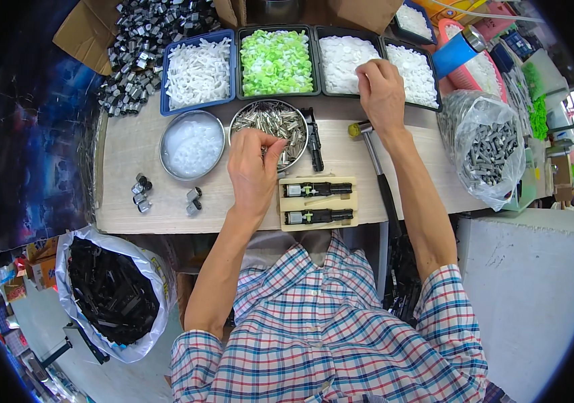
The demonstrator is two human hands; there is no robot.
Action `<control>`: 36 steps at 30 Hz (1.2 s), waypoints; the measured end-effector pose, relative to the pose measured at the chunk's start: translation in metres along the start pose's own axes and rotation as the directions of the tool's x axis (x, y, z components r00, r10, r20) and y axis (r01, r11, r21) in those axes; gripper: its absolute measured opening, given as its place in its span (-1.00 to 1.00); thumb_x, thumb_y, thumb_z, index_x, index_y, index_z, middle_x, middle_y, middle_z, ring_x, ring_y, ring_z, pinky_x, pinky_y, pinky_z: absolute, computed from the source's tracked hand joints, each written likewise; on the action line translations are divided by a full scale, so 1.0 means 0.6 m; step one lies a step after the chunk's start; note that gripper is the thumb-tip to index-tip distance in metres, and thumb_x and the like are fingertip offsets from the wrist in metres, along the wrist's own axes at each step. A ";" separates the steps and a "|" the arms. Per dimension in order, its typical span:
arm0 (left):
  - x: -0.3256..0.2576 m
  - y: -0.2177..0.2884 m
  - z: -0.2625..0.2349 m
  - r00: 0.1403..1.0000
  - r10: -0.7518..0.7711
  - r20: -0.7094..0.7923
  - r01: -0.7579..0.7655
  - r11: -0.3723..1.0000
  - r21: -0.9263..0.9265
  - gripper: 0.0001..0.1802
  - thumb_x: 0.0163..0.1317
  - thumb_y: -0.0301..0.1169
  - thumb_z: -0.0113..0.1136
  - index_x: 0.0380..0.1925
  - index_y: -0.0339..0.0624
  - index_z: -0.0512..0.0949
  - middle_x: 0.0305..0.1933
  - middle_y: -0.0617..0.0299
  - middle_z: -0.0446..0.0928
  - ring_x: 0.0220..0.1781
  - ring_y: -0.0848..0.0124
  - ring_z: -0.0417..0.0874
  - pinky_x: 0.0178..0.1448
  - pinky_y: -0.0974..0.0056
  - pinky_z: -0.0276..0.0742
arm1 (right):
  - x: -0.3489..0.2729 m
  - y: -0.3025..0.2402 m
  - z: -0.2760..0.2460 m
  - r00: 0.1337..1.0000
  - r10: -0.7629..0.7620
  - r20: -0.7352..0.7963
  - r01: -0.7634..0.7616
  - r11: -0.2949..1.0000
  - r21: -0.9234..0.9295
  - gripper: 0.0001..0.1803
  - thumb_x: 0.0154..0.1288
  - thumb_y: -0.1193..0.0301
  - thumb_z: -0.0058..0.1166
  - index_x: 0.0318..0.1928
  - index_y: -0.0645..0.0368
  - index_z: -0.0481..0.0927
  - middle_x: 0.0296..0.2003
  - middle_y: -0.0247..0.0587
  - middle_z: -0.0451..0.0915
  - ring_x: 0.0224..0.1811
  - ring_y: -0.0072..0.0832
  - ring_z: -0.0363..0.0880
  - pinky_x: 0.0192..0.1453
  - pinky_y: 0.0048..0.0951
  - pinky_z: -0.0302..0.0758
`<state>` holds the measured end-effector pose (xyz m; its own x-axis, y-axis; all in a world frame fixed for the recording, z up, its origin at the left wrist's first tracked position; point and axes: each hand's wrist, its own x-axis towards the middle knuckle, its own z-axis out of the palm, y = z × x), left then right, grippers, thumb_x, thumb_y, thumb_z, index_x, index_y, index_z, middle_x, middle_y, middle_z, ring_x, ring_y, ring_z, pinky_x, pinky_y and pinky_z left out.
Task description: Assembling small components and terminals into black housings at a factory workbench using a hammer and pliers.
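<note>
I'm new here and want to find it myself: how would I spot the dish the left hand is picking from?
Start at the row of rectangular trays along the far edge of the wooden bench. Just in front of the tray of green parts sit two round metal bowls side by side. The left hand reaches into the right bowl, which holds shiny metal pieces, while its neighbour holds white ones.

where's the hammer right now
In the head view, the hammer lies on the table, right of the wooden jig, its head just below the right hand.
</note>
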<state>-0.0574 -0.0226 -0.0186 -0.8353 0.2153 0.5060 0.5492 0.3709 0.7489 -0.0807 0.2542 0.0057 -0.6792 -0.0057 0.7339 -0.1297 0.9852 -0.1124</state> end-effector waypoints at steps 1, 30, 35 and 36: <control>-0.006 0.007 -0.003 0.996 -0.091 0.024 0.093 0.992 -0.083 -0.84 0.21 -0.53 0.38 -0.38 -0.27 0.53 -0.32 0.12 0.58 -0.31 0.20 0.56 -0.19 0.16 0.47 | -0.011 -0.017 -0.007 1.000 -0.002 0.003 0.002 1.000 0.005 -0.91 0.29 0.54 0.20 -0.20 0.18 0.62 -0.20 -0.14 0.62 -0.11 -0.20 0.60 -0.03 -0.22 0.50; -0.132 0.117 -0.029 0.736 -0.551 0.394 0.669 0.499 -0.551 -0.83 0.35 -0.64 0.24 -0.12 -0.31 0.49 -0.20 0.19 0.65 -0.17 0.58 0.67 -0.08 0.52 0.59 | -0.214 -0.283 -0.144 0.920 0.311 0.237 -0.391 0.722 0.571 -0.83 0.33 0.66 0.13 -0.08 0.32 0.56 -0.16 -0.04 0.68 -0.28 -0.41 0.71 -0.19 -0.49 0.63; -0.123 0.116 -0.053 0.733 -0.508 0.453 0.680 0.577 -0.453 -0.83 0.35 -0.64 0.24 -0.11 -0.32 0.49 -0.24 0.24 0.66 -0.20 0.64 0.64 -0.12 0.54 0.54 | -0.199 -0.269 -0.186 0.735 0.306 0.605 -0.672 0.451 0.587 -0.79 0.25 0.71 0.19 -0.11 0.30 0.55 -0.18 -0.08 0.63 -0.19 -0.34 0.70 -0.07 -0.43 0.63; -0.124 0.111 -0.058 0.718 -0.484 0.500 0.689 0.598 -0.410 -0.83 0.36 -0.63 0.24 -0.11 -0.32 0.49 -0.25 0.25 0.67 -0.21 0.65 0.64 -0.13 0.55 0.53 | -0.193 -0.262 -0.195 0.734 0.306 0.606 -0.672 0.451 0.587 -0.79 0.25 0.71 0.19 -0.11 0.30 0.55 -0.18 -0.08 0.63 -0.19 -0.34 0.70 -0.07 -0.43 0.63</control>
<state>0.0422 -0.0452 0.0089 -0.8786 0.4272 -0.2135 -0.2360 0.0001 0.9717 0.1028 0.1201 0.0164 -0.9763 0.1929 0.0984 -0.0259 0.3471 -0.9375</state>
